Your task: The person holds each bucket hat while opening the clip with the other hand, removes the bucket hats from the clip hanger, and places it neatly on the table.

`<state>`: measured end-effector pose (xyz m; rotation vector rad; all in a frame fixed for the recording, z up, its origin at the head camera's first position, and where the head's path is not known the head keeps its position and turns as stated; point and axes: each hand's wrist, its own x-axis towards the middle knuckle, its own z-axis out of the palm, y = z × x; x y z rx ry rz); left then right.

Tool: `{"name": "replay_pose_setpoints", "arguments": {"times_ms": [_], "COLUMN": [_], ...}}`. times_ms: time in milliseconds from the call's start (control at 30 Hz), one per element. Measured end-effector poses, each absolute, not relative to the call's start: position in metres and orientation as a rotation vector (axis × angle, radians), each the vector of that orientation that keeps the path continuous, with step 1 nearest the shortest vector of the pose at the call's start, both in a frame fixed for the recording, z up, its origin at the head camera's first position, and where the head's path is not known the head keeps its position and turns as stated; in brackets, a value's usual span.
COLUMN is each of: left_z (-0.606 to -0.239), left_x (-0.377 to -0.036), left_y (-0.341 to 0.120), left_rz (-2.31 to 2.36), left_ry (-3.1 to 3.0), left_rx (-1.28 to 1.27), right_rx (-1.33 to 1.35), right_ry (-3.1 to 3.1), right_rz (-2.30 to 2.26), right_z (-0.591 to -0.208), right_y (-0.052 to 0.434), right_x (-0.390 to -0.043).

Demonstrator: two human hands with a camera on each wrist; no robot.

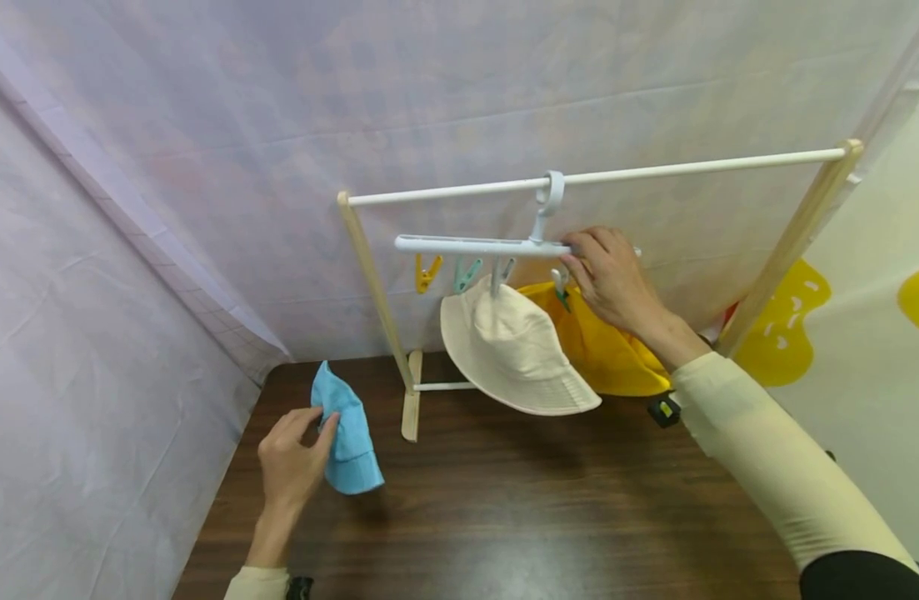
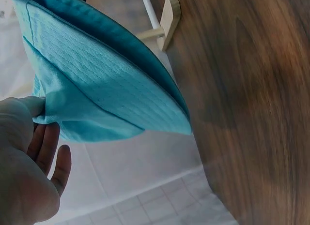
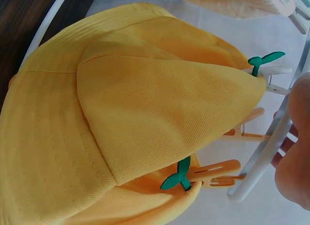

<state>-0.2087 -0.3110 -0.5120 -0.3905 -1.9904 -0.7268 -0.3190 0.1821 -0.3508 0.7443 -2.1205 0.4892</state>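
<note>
My left hand (image 1: 314,422) pinches the edge of a light blue bucket hat (image 1: 347,442) just above the dark wooden table (image 1: 504,517); the left wrist view shows the blue hat (image 2: 101,75) hanging from my left hand (image 2: 36,113). My right hand (image 1: 579,262) is up at the white clip hanger (image 1: 474,245), fingers curled over its bar beside a clip. From that hanger a cream bucket hat (image 1: 515,350) and, behind it, a yellow bucket hat (image 1: 601,350) hang by clips. In the right wrist view the yellow hat (image 3: 121,118) fills the frame, with my fingers (image 3: 295,152) round the hanger bar (image 3: 261,162).
The hanger hooks over the white rod (image 1: 691,167) of a small wooden rack whose foot (image 1: 412,408) stands on the table. An orange clip (image 1: 427,272) and a teal clip (image 1: 466,273) hang empty. A small black object (image 1: 663,410) lies behind the hats. White cloth walls surround the table.
</note>
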Motion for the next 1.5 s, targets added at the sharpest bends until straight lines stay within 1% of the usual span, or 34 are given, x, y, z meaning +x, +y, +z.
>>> {"name": "replay_pose_setpoints", "arguments": {"times_ms": [933, 1500], "left_z": [-0.515, -0.513], "left_x": [-0.245, -0.267], "left_y": [-0.351, -0.36], "left_rz": [-0.603, -0.557], "left_ry": [-2.098, -2.215], "left_rx": [-0.222, -0.157], "right_rx": [0.71, 0.689], "right_ry": [-2.071, -2.059], "right_rz": [0.536, 0.566], "right_z": [-0.354, -0.355], "right_y": [0.18, 0.179], "right_x": [-0.317, -0.312]}}
